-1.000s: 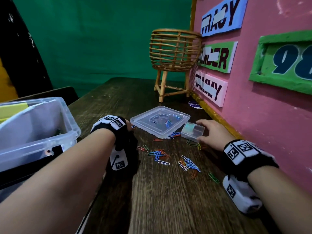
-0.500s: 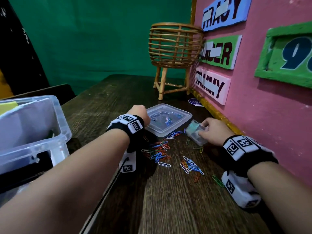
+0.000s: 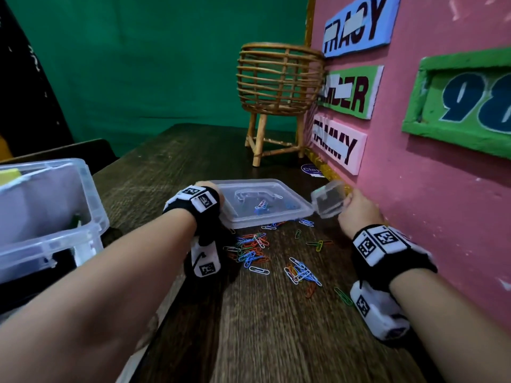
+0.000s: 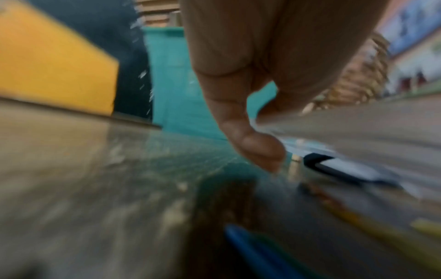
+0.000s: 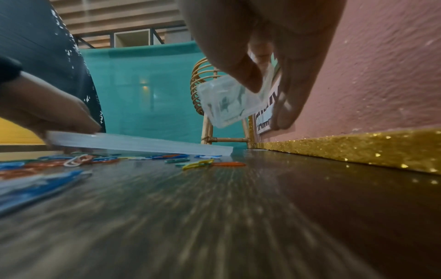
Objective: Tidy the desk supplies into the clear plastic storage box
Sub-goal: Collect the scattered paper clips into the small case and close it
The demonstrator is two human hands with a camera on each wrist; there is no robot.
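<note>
Right hand [image 3: 356,210] lifted small clear case [image 3: 329,199] off desk, fingers pinching it. Left hand [image 5: 45,109] grips tipped lid [image 3: 262,203]. Clips [image 3: 254,250] lie loose. Next: scoop clips, fill big box [image 3: 49,217].

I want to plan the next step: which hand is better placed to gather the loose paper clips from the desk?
Probably the left hand. It only lifts one edge of the clear lid, right beside the paper clips, so could let go easily. The right hand holds the small clear case in the air.
</note>
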